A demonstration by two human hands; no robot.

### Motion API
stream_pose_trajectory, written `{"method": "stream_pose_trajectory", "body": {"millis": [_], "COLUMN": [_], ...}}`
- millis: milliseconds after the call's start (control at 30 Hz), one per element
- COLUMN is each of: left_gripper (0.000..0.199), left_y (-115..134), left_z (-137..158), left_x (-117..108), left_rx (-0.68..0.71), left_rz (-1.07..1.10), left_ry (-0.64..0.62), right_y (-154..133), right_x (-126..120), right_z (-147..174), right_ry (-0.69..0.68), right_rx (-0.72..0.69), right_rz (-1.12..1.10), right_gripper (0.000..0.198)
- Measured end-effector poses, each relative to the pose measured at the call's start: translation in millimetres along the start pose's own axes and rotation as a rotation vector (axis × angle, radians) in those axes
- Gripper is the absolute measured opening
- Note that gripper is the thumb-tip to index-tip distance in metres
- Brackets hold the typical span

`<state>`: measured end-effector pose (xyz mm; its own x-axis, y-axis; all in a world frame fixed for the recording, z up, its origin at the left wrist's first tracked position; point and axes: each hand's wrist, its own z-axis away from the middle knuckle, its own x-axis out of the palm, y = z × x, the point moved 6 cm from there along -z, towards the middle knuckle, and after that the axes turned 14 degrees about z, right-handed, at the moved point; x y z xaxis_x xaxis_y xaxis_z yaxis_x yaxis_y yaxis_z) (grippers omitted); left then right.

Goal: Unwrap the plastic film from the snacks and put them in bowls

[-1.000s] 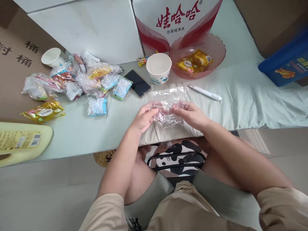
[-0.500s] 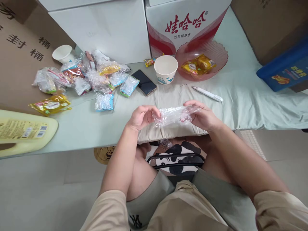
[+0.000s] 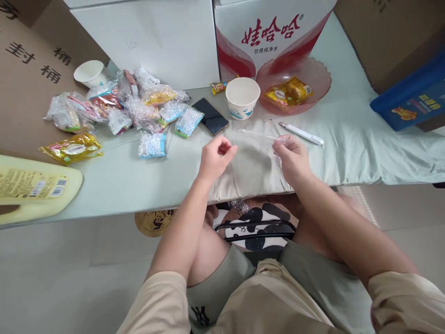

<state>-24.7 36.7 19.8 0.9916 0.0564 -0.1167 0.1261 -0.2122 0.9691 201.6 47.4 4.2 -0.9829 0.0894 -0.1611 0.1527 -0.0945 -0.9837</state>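
Clear wrapper (image 3: 259, 135): stretched thin and flat between the two hands, just above the cloth; so see-through that only its glinting top edge shows.
Right hand (image 3: 292, 157): fingertips pinched on the wrapper's right end, a crumpled bit at the thumb.
Left hand (image 3: 215, 157): fingers curled in, thumb against forefinger near the wrapper's left end; whether it actually grips the film, I cannot tell.
Cloth (image 3: 347, 139): pale green sheet spread over the low surface, folded thick right under the fingers, wrinkled off to the right.
White pen (image 3: 301, 133): lies on the cloth just beyond the right fingertips.
Paper cup (image 3: 242, 98): stands beyond the gap between the hands.
Phone (image 3: 210, 116): dark, face up, just beyond the left fingers and left of the cup.
Pink bowl (image 3: 313, 69): beyond the right hand, yellow snack packs inside it.
Snack pile (image 3: 121, 104): clear and coloured packets heaped well left of the left hand; a second cup (image 3: 89, 73) behind them.
Yellow packet (image 3: 71, 148): alone, far left, near a pale yellow jug (image 3: 34, 190) at the edge.
Room: a red-and-white printed carton (image 3: 271, 32) and brown boxes stand behind the surface, a blue box (image 3: 410, 99) far right, grey floor below.
Panda stool (image 3: 255, 227): shows between the knees, under the hands.
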Motion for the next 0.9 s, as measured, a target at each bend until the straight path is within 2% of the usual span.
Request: {"method": "stream_pose_trajectory", "body": {"millis": [67, 167, 233, 267, 400, 467, 533, 600, 667, 733, 800, 833, 900], "left_gripper": [0.029, 0.063, 0.059, 0.054, 0.036, 0.031, 0.033, 0.034, 0.026, 0.017, 0.014, 0.014, 0.014], "left_y": [-2.4, -1.1, 2.5, 4.8, 10.5, 12.6, 15.1, 15.5, 13.9, 13.6, 15.0, 15.6, 15.7], "left_z": [5.0, 14.4, 17.9, 18.3, 15.3, 13.4, 9.9, 6.0, 3.5, 1.4, -0.6, -1.4, -2.2], "left_x": [14.3, 36.3, 45.1, 46.6, 43.3, 41.1, 32.9, 19.8, 9.1, 3.5, 0.6, -0.4, -1.6], "left_rx": [-0.067, -0.137, -0.168, -0.177, -0.23, -0.256, -0.238, -0.234, -0.28, -0.318, -0.309, -0.294, -0.272], "left_rz": [0.115, 0.326, 0.447, 0.493, 0.601, 0.654, 0.695, 0.703, 0.693, 0.682, 0.682, 0.684, 0.69], "left_ry": [-0.098, -0.235, -0.275, -0.265, -0.196, -0.217, -0.179, -0.075, -0.002, -0.006, -0.032, -0.044, -0.064], "right_y": [-8.4, -14.3, -16.6, -18.0, -28.9, -33.5, -42.5, -63.6, -96.0, -128.0, -148.4, -151.5, -143.8], "right_x": [8.4, 32.9, 42.5, 42.4, 24.1, 22.0, 24.4, 23.4, 22.7, 32.9, 55.3, 69.3, 98.0], "right_z": [10.9, 31.3, 40.9, 42.6, 40.7, 37.7, 28.5, 7.2, -27.8, -70.9, -114.4, -134.2, -165.4], "right_ry": [-0.061, -0.322, -0.412, -0.387, -0.073, -0.085, -0.192, -0.196, -0.063, 0.066, 0.108, 0.081, -0.088], "right_rx": [-0.064, -0.032, 0.002, -0.008, -0.173, -0.206, -0.228, -0.304, -0.432, -0.554, -0.638, -0.647, -0.609], "right_rz": [0.025, -0.096, -0.144, -0.115, 0.139, 0.199, 0.263, 0.382, 0.565, 0.777, 0.984, 1.105, 1.332], "right_gripper": [0.028, 0.036, 0.04, 0.04, 0.044, 0.046, 0.037, 0.031, 0.026, 0.022, 0.017, 0.017, 0.025]}}
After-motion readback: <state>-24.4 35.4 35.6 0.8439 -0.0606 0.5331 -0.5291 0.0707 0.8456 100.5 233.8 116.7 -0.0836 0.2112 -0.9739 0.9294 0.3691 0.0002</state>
